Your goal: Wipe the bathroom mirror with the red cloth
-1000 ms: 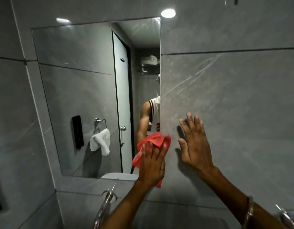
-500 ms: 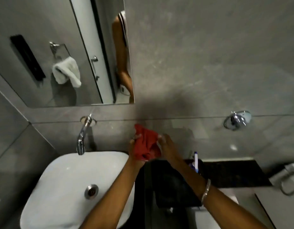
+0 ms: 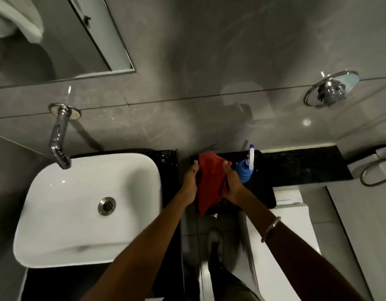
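The red cloth (image 3: 209, 183) hangs bunched between both hands, low over the black counter (image 3: 300, 168) to the right of the sink. My left hand (image 3: 191, 183) grips its left side and my right hand (image 3: 232, 184) grips its right side. The mirror (image 3: 57, 46) shows only as its lower right corner at the top left, far above the hands; a white towel and a door frame are reflected in it.
A white basin (image 3: 64, 203) with a chrome tap (image 3: 58, 137) sits to the left. A blue spray bottle (image 3: 245, 168) stands on the counter just right of my right hand. A chrome wall valve (image 3: 331, 90) is at upper right, a white toilet cistern (image 3: 296, 216) below it.
Both hands came off the mirror and wall and dropped to counter height. The view tilted down. My right hand, flat on the wall before, now also holds the cloth.
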